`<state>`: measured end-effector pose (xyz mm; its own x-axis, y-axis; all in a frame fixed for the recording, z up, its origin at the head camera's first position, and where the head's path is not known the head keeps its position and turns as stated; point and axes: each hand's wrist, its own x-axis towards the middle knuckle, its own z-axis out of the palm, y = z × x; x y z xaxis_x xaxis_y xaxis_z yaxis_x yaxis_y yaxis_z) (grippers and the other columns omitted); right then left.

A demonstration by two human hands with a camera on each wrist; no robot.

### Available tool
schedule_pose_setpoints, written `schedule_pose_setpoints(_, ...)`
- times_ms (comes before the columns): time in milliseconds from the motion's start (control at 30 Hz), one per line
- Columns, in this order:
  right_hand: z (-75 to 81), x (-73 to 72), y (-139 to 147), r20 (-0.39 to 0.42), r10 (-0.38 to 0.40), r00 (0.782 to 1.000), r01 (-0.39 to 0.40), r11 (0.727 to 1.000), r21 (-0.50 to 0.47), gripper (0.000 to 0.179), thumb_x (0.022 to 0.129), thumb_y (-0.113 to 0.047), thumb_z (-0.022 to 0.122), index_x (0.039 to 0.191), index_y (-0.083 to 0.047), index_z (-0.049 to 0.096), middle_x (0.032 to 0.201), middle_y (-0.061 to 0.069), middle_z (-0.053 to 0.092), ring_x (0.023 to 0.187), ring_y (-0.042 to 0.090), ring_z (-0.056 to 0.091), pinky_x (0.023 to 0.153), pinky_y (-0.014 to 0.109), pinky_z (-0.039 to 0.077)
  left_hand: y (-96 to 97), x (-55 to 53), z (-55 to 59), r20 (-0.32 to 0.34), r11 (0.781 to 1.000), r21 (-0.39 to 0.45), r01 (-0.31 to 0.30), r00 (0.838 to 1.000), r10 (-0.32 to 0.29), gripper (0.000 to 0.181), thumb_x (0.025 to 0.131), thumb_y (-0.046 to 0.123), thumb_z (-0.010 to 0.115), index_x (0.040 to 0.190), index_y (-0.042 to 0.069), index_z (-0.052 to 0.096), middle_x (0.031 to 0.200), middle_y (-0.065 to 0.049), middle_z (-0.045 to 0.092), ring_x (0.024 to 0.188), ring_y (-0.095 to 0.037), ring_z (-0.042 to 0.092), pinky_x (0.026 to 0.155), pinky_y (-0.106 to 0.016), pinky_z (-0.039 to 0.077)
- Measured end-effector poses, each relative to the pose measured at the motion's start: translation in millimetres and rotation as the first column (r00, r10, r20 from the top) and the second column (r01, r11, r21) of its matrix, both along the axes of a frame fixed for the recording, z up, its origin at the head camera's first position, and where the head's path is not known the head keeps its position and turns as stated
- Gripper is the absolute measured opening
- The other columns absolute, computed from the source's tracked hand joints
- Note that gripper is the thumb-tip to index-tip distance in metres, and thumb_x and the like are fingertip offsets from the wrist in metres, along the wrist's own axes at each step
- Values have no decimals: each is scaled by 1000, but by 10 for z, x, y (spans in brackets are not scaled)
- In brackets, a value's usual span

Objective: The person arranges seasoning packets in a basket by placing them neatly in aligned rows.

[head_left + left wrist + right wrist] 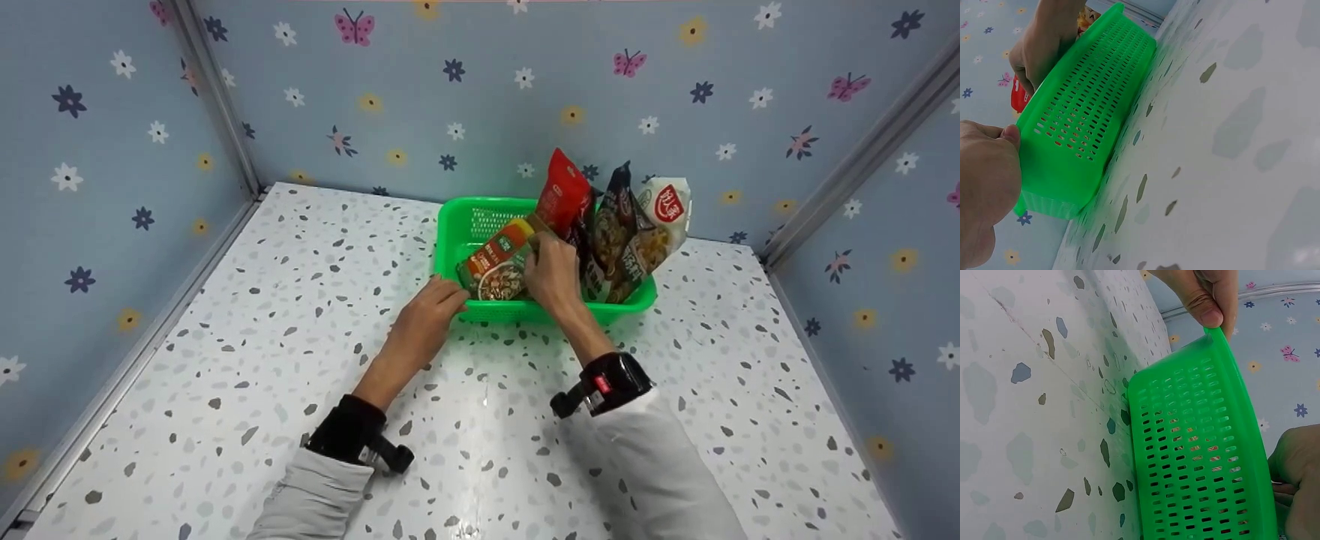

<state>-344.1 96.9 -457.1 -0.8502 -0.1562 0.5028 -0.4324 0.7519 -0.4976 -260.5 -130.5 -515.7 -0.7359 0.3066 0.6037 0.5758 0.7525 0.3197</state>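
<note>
My left hand (429, 319) pinches the rim at the near left corner of a green plastic basket (634, 301); the thumb on that rim shows in both wrist views. Inside the basket is my right hand (555, 271), fingers curled down at a brown-edged packet (538, 223), which they mostly hide. Left of it, an orange and green food packet (496, 259) with a yellow top leans over. On its right stand a red bag (564, 196), a dark bag (613, 225) and a white-topped bag (666, 217), all upright and reaching above the rim.
The basket stands on a white speckled table (480, 420) near the flowered back wall (487, 97). Similar panels rise at left and right, with metal strips (221, 97) at the corners. A black wrist camera (615, 382) is strapped to each forearm.
</note>
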Motion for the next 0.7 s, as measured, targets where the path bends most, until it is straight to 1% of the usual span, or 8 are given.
schedule_pose_setpoints(100,9,32,11,-25,-4,1000,4,1000,12,25,104,8,65,126,10,77,121,31,81,104,49,80,90,58,69,0,3,6,6,1000,-1,-2,1000,2,16,105,7,74,120,3,80,120,-8,77,122,-27,74,133,-45,48)
schedule_pose_setpoints(300,-14,74,27,-74,0,997,0,1000,11,22,102,11,66,120,11,79,115,32,81,100,49,81,84,58,70,3,4,17,-1,1000,6,2,1000,-2,16,104,6,75,119,2,80,119,-9,78,121,-29,75,132,-47,50)
schedule_pose_setpoints(467,-39,96,55,-67,4,998,-5,1000,-6,20,102,10,65,115,12,80,110,31,81,100,48,82,85,57,70,3,-6,11,-29,1000,4,8,1000,-8,14,104,7,76,116,1,80,116,-10,78,119,-29,75,130,-49,52)
schedule_pose_setpoints(533,-51,106,67,-59,5,998,-6,1000,-5,21,102,9,64,116,12,79,109,31,81,98,47,81,84,57,70,2,-7,11,-35,1000,6,12,999,-12,14,104,7,77,116,2,80,115,-9,78,118,-29,75,129,-49,52)
schedule_pose_setpoints(700,-78,143,93,-64,17,998,-17,1000,-3,20,105,7,65,119,11,79,111,31,81,97,46,80,86,57,69,1,0,17,-16,1000,1,13,1000,-12,12,105,7,76,116,3,79,115,-9,78,119,-28,74,130,-48,51)
